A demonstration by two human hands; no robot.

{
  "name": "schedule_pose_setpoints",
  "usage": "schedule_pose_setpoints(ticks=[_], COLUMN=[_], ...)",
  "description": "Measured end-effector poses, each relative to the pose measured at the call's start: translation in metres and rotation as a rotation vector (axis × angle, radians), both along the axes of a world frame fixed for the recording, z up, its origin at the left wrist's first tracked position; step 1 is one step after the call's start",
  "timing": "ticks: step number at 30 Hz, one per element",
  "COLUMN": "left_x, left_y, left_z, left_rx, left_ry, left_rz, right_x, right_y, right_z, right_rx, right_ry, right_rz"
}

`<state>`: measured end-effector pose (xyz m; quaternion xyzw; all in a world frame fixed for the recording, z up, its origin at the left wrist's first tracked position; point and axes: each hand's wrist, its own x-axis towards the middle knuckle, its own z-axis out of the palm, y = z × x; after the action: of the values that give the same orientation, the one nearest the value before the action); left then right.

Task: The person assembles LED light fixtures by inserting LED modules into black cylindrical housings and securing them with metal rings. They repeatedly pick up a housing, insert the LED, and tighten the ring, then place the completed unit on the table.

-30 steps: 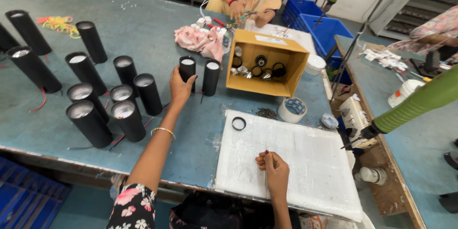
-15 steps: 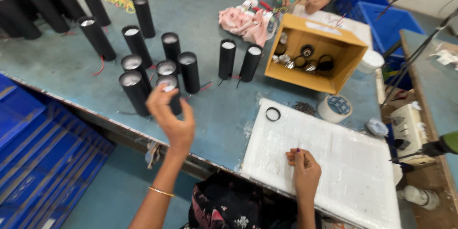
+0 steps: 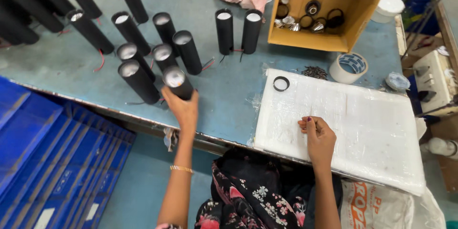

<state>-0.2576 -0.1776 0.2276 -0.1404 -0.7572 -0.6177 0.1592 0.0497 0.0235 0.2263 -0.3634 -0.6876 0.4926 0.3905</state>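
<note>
Since half a second ago the left hand [image 3: 183, 109] has closed round one black cylinder housing [image 3: 178, 82] at the near edge of the cluster, where before it only hovered over the tubes with fingers spread; the head camera has also swung so the cardboard box [image 3: 326, 12] now sits higher in view. That hand is clamped on the tube's lower body, palm underneath and fingers wrapped, which leaves the pale reflector end facing up and clear of the grip. The tube stands among its neighbours, the other black housings [image 3: 138, 80] set upright in loose rows on the blue-green worktable [image 3: 229, 95], open ends up so each can be checked or picked from above; two more [image 3: 237, 31] stand apart beside the box. The right hand [image 3: 318, 136] rests on the white foam board [image 3: 343, 119], fingers drawn together with the tips pressed down; it may pinch something small, though the view is too coarse to tell. A black ring [image 3: 281, 83] lies on the board's far left corner, within easy reach, and a roll of tape [image 3: 348, 67] and a scatter of small screws [image 3: 315, 71] sit just beyond its edge. Inside the box lie reflector cones and rings.
</note>
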Motion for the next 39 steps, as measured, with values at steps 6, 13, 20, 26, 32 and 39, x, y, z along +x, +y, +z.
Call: schedule_pose_setpoints(ticks=[6,13,20,26,32,39], left_x=[0.101,0.166,0.164,0.162,0.162,0.161], left_y=[0.032,0.065,0.072,0.071,0.071,0.073], left_z=[0.010,0.028,0.032,0.029,0.030,0.028], left_rx=[0.192,0.099,0.045,0.040,0.030,-0.006], left_ry=[0.068,0.122,0.108,0.097,0.144,0.147], left_rz=[-0.478,-0.901,-1.031,-1.100,-1.113,-1.107], right_x=[-0.002,0.005,0.007,0.011,0.010,0.005], right_y=[0.000,0.004,0.000,-0.008,-0.010,-0.007], right_z=[0.001,-0.007,0.003,0.014,0.020,0.017], right_rx=[0.025,-0.016,-0.048,0.024,0.104,-0.038], right_ry=[0.026,-0.027,-0.067,-0.146,-0.154,-0.114], right_rz=[0.005,0.039,0.105,0.137,0.132,0.068])
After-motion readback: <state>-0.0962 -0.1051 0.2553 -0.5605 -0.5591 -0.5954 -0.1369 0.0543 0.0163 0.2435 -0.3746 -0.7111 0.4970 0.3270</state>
